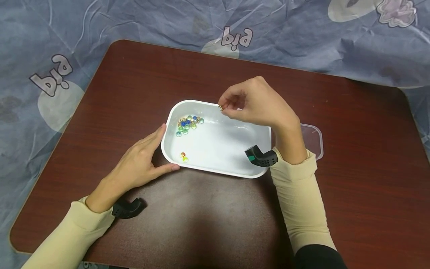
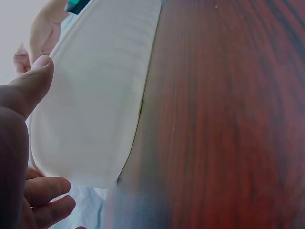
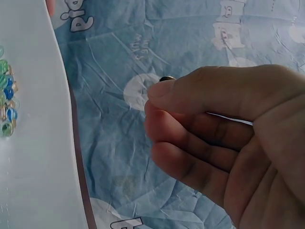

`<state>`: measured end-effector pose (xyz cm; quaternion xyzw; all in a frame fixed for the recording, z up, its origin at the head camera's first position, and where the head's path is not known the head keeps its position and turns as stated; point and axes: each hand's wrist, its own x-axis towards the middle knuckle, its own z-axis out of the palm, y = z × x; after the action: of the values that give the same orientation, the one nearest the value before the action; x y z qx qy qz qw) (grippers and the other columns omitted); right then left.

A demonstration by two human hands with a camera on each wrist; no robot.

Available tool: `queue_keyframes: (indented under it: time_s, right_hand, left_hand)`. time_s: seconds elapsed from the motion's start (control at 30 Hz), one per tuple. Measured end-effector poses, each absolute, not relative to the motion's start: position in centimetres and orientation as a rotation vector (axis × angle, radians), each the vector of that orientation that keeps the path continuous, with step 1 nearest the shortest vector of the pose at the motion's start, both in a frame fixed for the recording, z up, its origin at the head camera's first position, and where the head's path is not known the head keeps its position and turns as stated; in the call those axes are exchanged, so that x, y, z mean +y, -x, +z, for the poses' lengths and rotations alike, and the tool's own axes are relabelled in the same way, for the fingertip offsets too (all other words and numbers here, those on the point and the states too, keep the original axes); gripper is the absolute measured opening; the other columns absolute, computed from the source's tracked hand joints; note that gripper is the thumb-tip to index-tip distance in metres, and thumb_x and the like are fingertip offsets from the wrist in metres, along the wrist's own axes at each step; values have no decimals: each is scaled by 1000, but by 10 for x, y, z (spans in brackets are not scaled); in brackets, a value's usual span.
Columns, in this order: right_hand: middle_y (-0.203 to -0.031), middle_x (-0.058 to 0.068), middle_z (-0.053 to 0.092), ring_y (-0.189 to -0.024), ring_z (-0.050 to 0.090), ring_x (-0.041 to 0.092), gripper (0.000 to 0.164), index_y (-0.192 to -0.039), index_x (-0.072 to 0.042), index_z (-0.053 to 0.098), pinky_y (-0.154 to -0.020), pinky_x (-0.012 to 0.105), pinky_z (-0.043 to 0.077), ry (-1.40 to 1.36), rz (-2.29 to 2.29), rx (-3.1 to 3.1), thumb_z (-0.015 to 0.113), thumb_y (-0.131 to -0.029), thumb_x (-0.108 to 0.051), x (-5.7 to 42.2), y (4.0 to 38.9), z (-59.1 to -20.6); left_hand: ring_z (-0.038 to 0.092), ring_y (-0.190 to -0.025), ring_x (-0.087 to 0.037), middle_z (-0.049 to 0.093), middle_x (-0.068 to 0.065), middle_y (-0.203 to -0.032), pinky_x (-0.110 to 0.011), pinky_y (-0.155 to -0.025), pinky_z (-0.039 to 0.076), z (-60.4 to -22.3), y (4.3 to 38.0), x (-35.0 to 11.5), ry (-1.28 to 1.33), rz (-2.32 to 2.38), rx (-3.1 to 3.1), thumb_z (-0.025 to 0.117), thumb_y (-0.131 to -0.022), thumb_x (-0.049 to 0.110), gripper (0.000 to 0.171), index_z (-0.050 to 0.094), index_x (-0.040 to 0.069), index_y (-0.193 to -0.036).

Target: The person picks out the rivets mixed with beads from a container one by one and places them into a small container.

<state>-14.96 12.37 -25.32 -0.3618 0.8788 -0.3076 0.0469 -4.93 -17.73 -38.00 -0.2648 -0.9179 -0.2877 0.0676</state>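
A white tray (image 1: 215,145) lies on the table. At its left end my left hand (image 1: 139,160) is spread, fingers along the side and the thumb at the near rim, as the left wrist view also shows. Over the far rim, my right hand (image 1: 256,102) pinches a small gold-coloured piece (image 1: 220,108) between thumb and fingertips. Most of that piece is hidden in the right wrist view, where only a dark, gold-edged bit shows above the thumb. Glass marbles (image 1: 187,127) in green, blue and clear, with gold-coloured bits among them, cluster in the tray's far left part.
Near the tray's front left corner lie a red-orange marble (image 1: 183,154) and a yellow-green marble (image 1: 185,159). A clear plastic container (image 1: 312,140) sits right of the tray, partly behind my right forearm. The brown table (image 1: 366,157) meets a blue printed cloth (image 1: 285,33) beyond its far edge.
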Motion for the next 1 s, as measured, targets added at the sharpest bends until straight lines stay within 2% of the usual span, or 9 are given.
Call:
queue_keyframes:
  time_s: [0.17,0.3,0.47,0.67,0.9,1.0]
  right_hand:
    - [-78,0,70,-68,63,8,9,-86,-7,76,-64,20,51,1080,-954,2690,71,-83,0,135,148,-254]
    - [-79,3,71,-68,64,10,9,-87,-6,76,-64,17,51,1039,-950,2710,71,-83,0,144,146,-252]
    - [-78,3,71,-68,65,10,9,-87,-6,76,-63,15,50,1006,-928,2736,71,-82,0,152,145,-251]
    - [-80,5,72,-68,66,8,9,-87,-5,76,-63,16,52,954,-919,2761,74,-80,1,163,145,-253]
    - [-80,2,72,-68,66,5,13,-87,-6,76,-62,14,50,905,-897,2787,74,-78,3,176,143,-250]
    - [-80,0,72,-68,65,4,15,-87,-6,76,-63,14,50,895,-884,2811,73,-78,4,182,143,-250]
  left_hand:
    - [46,-133,-39,43,-26,-147,-57,-103,41,-381,49,-178,805,-876,-2740,57,-85,72,105,31,-5,-152]
    - [47,-132,-39,43,-26,-147,-57,-102,42,-381,49,-177,815,-884,-2724,50,-85,75,105,31,-5,-152]
    - [46,-133,-39,42,-25,-148,-58,-102,41,-381,48,-177,810,-882,-2736,52,-85,74,105,30,-4,-152]
    - [45,-134,-38,42,-24,-149,-57,-103,40,-382,48,-178,795,-888,-2765,64,-84,67,104,29,-2,-153]
    - [46,-133,-39,42,-24,-149,-58,-102,41,-381,48,-177,796,-892,-2758,59,-85,70,103,29,-1,-153]
    - [46,-133,-39,42,-25,-148,-58,-102,41,-381,48,-178,794,-890,-2763,63,-84,67,103,29,-2,-153]
